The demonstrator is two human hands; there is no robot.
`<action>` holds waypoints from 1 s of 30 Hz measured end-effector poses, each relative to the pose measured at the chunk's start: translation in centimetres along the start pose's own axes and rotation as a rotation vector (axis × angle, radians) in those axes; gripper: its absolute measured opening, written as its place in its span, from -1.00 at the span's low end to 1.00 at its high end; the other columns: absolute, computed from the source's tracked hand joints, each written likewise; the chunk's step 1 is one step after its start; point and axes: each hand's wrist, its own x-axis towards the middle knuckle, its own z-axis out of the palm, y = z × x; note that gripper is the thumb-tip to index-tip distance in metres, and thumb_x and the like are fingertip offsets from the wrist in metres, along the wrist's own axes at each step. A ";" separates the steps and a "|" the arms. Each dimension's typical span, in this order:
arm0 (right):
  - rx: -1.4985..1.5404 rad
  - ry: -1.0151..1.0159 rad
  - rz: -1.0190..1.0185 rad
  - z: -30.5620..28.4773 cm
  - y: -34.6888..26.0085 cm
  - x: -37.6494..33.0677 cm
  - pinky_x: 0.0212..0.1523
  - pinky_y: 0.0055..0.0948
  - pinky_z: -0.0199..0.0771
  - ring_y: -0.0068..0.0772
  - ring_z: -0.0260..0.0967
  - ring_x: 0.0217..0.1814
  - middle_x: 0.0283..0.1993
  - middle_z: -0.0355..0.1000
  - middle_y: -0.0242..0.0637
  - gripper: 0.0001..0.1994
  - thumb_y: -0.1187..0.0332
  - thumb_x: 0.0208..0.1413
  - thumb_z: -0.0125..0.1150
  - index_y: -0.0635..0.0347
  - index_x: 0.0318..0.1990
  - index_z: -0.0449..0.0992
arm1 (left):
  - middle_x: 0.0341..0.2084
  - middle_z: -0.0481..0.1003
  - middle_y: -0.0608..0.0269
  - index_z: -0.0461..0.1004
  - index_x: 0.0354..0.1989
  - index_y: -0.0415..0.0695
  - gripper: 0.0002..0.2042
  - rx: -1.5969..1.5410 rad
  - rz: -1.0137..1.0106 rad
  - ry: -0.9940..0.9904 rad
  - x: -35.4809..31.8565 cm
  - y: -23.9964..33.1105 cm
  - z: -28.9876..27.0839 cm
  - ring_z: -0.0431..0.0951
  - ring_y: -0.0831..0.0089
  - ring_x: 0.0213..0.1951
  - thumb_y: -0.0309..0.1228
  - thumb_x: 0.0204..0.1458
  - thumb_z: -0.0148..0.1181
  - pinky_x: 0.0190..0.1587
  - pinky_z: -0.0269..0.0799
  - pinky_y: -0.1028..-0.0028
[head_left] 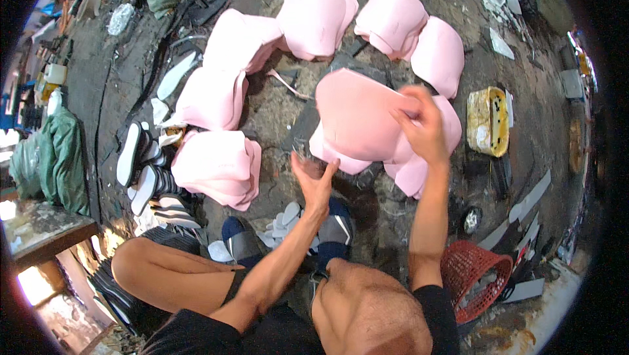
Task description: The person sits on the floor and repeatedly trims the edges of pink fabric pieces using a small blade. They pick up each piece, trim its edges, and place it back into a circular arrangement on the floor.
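Observation:
My right hand [424, 126] pinches the right edge of a smooth pink foam sheet [360, 116], thumb against fingers, and holds it tilted up. Beneath it, more pink sheets [350, 164] lie spread on the floor, partly covered by the raised one. My left hand [314, 181] is just below the sheet's lower left edge, fingers apart and nothing visible in them. Its fingertips come close to the lower sheets; whether they touch, I cannot tell. Several stacks of similar pink sheets, such as the near left stack [216, 165] and the top stack [314, 18], form an arc around my hands.
Sole-shaped pieces [154, 185] are piled at the left, and small grey ones [286, 219] lie between my feet. A yellowish container [488, 122] stands at the right, with a red basket [481, 276] by my right arm. Green sacks [62, 158] slump beside a low table [49, 237].

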 end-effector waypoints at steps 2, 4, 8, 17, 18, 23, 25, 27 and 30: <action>0.281 0.090 -0.183 -2.9 -3.7 -0.7 -0.15 -0.45 0.55 -0.49 0.50 -0.11 -0.12 0.49 -0.35 -0.59 0.59 0.02 0.35 0.22 0.04 0.41 | 0.14 0.33 0.05 -0.17 0.45 -0.06 -0.15 -0.574 -0.414 -0.432 0.7 3.3 0.8 0.41 0.16 0.15 -0.56 0.06 0.28 0.26 0.32 0.04; 0.199 0.194 -0.287 -4.3 -6.9 1.4 0.00 -0.34 0.52 -0.31 0.47 0.03 0.01 0.47 -0.18 -0.41 0.58 -0.01 0.40 0.26 0.21 0.32 | 0.07 0.38 0.10 -0.02 0.38 -0.08 -0.30 -0.416 -0.140 -0.646 3.7 6.7 2.6 0.46 0.22 0.07 -0.60 0.10 0.21 0.20 0.38 0.07; 0.332 0.630 -0.468 -3.5 -10.8 5.9 0.20 -0.22 0.38 -0.18 0.28 0.30 0.28 0.30 0.00 -0.20 0.55 0.06 0.33 0.26 0.43 0.02 | -0.13 0.48 0.22 0.28 0.12 -0.12 -0.58 -0.491 -0.035 -0.529 10.6 15.1 9.3 0.54 0.48 -0.14 -0.62 0.10 0.22 -0.18 0.50 0.52; -0.126 0.224 0.038 9.5 6.3 -4.1 0.02 -0.31 0.46 -0.26 0.49 -0.02 -0.02 0.55 -0.20 -0.73 0.39 0.14 0.25 0.18 0.00 0.56 | -0.38 0.41 0.27 0.32 -0.07 -0.20 -0.72 -0.220 -0.164 -0.205 30.4 8.5 11.3 0.41 0.46 -0.46 -0.63 0.07 0.24 -0.33 0.46 0.45; -0.274 0.038 -0.067 11.9 7.3 -5.9 0.02 -0.23 0.46 -0.19 0.49 -0.01 -0.03 0.54 -0.22 -0.74 0.37 0.09 0.28 0.14 -0.05 0.58 | -0.41 0.38 0.27 0.32 -0.14 -0.24 -0.75 -0.285 -0.174 -0.192 31.6 8.3 9.7 0.36 0.48 -0.49 -0.63 0.07 0.24 -0.35 0.47 0.43; -0.614 -0.139 -0.344 11.5 7.3 -8.7 -0.15 -0.16 0.48 -0.25 0.46 -0.12 -0.19 0.48 -0.32 -0.82 0.27 0.00 0.28 0.05 -0.23 0.58 | -0.31 0.51 0.14 0.33 0.19 -0.35 -0.57 0.061 0.020 -0.116 18.2 4.3 6.4 0.55 0.41 -0.28 -0.58 0.13 0.17 -0.15 0.52 0.41; -0.801 -0.266 -0.390 12.6 8.3 -8.8 -0.22 -0.17 0.50 -0.26 0.47 -0.17 -0.25 0.47 -0.31 -0.85 0.27 0.02 0.23 0.08 -0.29 0.55 | -0.20 0.57 0.06 0.42 0.15 -0.32 -0.64 0.433 0.185 -0.248 13.7 2.6 2.5 0.60 0.38 -0.16 -0.51 0.18 0.13 -0.03 0.50 0.42; -0.925 -0.362 -0.440 13.5 8.8 -8.3 -0.34 -0.23 0.51 -0.29 0.49 -0.23 -0.31 0.48 -0.26 -0.88 0.30 0.05 0.16 0.12 -0.34 0.51 | -0.10 0.56 -0.02 0.48 0.06 -0.31 -0.70 0.586 0.343 -0.301 11.0 1.0 -0.4 0.59 0.29 -0.07 -0.47 0.18 0.12 0.04 0.47 0.37; -0.834 -0.247 -0.260 11.6 8.2 -1.4 -0.28 -0.12 0.54 -0.16 0.50 -0.22 -0.27 0.52 -0.23 -0.81 0.29 0.14 0.11 0.15 -0.19 0.53 | 0.02 0.50 -0.12 0.50 0.02 -0.27 -0.72 0.766 0.592 -0.400 10.6 0.4 -2.5 0.55 0.08 0.03 -0.45 0.17 0.14 0.11 0.44 0.26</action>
